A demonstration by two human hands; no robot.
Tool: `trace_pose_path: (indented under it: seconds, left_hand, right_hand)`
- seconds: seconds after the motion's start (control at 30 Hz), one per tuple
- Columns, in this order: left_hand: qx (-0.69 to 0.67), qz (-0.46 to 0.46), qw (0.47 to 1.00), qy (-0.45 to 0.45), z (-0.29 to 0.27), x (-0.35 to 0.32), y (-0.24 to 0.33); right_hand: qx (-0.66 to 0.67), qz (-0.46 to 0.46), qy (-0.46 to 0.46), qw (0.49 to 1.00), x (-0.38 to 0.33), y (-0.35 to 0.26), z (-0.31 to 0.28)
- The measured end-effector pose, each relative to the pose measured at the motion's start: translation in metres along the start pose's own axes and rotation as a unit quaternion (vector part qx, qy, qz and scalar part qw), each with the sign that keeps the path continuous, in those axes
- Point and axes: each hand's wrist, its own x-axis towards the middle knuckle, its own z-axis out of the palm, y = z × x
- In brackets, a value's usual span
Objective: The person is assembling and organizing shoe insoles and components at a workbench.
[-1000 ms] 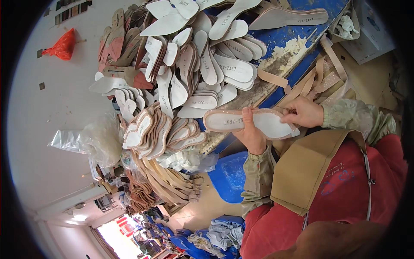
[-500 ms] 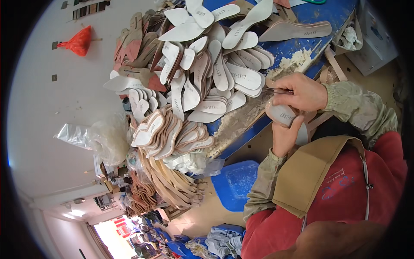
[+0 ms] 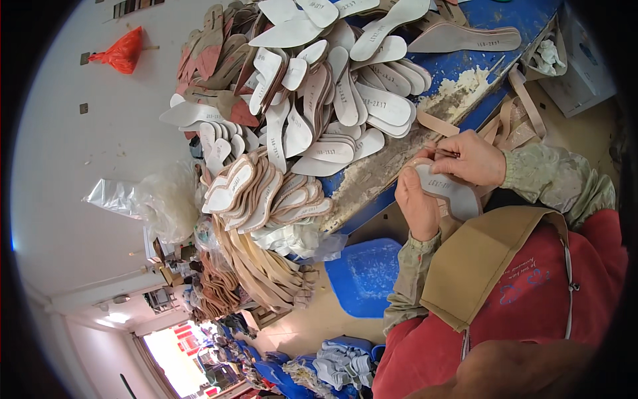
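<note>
A pale grey shoe insole (image 3: 446,185) with printed marks is held by my left hand (image 3: 419,205), its thumb lying on top near the rounded end. At that same end, the fingers of my right hand (image 3: 470,158) are pinched together close to the insole's edge. Something small and dark shows between those fingertips, too small to name. The two hands meet in front of the blue table's worn edge. Just beyond my right fingers lies a tan strip (image 3: 438,124).
White insoles (image 3: 385,103) are heaped on the blue table (image 3: 482,16). Tan-edged insoles (image 3: 242,193) are stacked nearer, above hanging beige strips (image 3: 256,272). A blue bin (image 3: 365,276) stands on the floor. Right of the table are a carton (image 3: 578,80) and loose strips (image 3: 515,120).
My left hand has moved up and left to the insole's rounded end, and the insole has turned. My right fingers have shifted slightly down, and the tan strip behind them shows more.
</note>
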Motion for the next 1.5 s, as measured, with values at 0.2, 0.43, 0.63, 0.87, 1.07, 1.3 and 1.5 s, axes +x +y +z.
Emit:
trace_pose_path:
  seconds: [0.2,0.43,0.63,0.87,1.07,1.3,1.5]
  left_hand:
    - [-0.054,-0.077,0.995,0.012,-0.013,-0.003,-0.006]
    - [-0.285,-0.064,0.941,-0.17,-0.043,0.033,-0.019]
    - [-0.358,-0.037,0.904,-0.231,-0.032,0.029,-0.032]
    - [-0.164,-0.12,0.972,0.116,-0.009,0.007,-0.016]
    - [-0.223,-0.097,0.97,-0.011,-0.042,0.005,-0.037]
    - [-0.217,-0.094,0.965,0.118,-0.013,-0.023,-0.05]
    - [-0.131,-0.076,0.987,0.058,-0.031,-0.018,-0.015]
  right_hand:
    - [-0.203,-0.151,-0.002,0.967,-0.028,0.091,0.005]
    - [-0.019,0.003,-0.082,0.996,-0.026,0.102,-0.012]
    - [0.199,0.135,-0.129,0.962,-0.045,0.13,-0.013]
    - [0.168,0.099,-0.145,0.97,-0.048,0.151,-0.011]
    - [0.179,0.098,-0.163,0.965,-0.047,0.156,-0.007]
    - [0.19,0.113,-0.137,0.966,-0.041,0.156,-0.002]
    - [0.185,0.157,-0.057,0.968,-0.037,0.127,0.02]
